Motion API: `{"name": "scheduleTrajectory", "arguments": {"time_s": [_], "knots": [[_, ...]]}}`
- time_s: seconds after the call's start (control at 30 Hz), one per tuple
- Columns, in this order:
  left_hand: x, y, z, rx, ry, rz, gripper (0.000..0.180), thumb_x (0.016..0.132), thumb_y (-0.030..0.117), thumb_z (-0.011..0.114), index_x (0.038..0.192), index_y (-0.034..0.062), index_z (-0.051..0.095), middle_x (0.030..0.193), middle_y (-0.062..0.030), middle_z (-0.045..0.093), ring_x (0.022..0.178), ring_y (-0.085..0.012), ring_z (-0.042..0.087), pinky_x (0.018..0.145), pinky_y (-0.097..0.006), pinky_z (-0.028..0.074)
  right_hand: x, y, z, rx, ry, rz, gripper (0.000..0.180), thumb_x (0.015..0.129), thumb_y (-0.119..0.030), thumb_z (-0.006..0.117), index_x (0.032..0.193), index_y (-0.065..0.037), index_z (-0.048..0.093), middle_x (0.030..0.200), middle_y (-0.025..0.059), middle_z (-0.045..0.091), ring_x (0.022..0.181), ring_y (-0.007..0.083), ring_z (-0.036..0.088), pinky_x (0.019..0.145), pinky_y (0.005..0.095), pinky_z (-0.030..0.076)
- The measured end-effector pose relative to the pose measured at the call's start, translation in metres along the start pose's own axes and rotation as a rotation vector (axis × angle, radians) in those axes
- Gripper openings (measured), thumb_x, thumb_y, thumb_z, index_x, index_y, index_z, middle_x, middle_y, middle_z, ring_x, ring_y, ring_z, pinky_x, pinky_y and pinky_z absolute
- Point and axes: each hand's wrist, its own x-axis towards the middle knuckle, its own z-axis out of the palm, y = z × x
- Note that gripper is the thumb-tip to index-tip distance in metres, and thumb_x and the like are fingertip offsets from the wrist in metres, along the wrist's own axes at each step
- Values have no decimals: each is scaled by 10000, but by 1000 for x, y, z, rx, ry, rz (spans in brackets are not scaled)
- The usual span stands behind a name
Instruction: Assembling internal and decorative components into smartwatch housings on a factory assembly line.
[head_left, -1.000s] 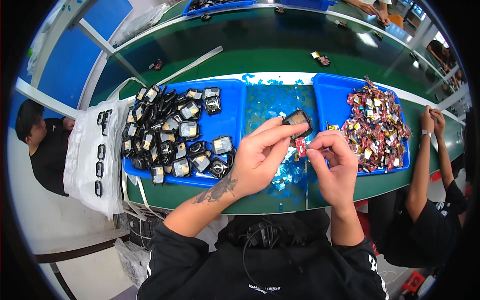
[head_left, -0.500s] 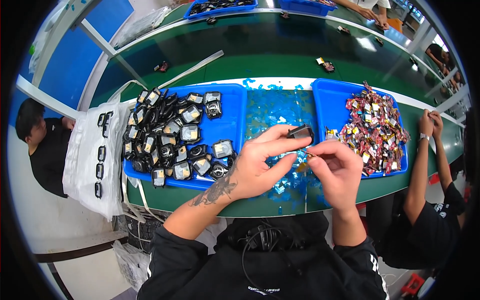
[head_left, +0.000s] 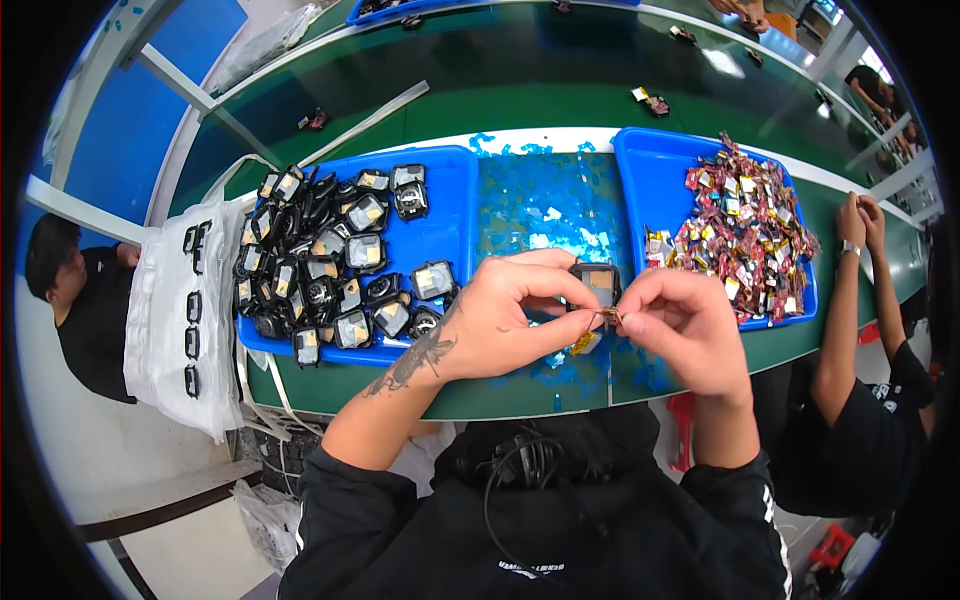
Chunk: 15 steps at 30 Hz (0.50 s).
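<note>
My left hand (head_left: 505,320) is closed round a black square watch case (head_left: 598,280), its pale inner face tilted up. The thumb and a finger of that hand also pinch at a small circuit board part (head_left: 608,315) just below the case. Opposite them, my right hand (head_left: 690,325) grips the other end of this part between thumb and fingertips. A yellow-marked piece (head_left: 585,343) hangs under the fingertips; whether it joins the part I cannot tell. Both hands are over the table between two blue trays.
The left blue tray (head_left: 452,215) holds many watch cases; the right one (head_left: 645,185) holds a heap of small circuit boards with batteries. Blue film scraps (head_left: 540,195) litter the table between. White wrap (head_left: 165,290) with cases lies far left. A co-worker's arms (head_left: 840,310) rest at right.
The watch case has tipped so its inner face shows. My left thumb and finger have closed on the small part, meeting my right fingertips. The whole view has shifted slightly.
</note>
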Motion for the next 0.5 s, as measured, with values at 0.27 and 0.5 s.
{"name": "scheduleTrajectory", "arguments": {"time_s": [0.27,0.5], "knots": [[1,1,10,384,52,-7,72,758,-4,710,826,-21,692,778,-62,607,680,-115,600,651,-224,523,8,-7,-6,-186,25,179,53,863,-26,624,879,24,625,830,19,626,705,25,527,592,181,435],[0,-5,20,213,151,-109,149,810,-23,684,955,-54,691,890,-81,628,823,-127,661,726,-238,577,6,19,22,-153,347,-121,139,824,42,694,940,33,618,909,55,629,783,85,608,642,204,500]]}}
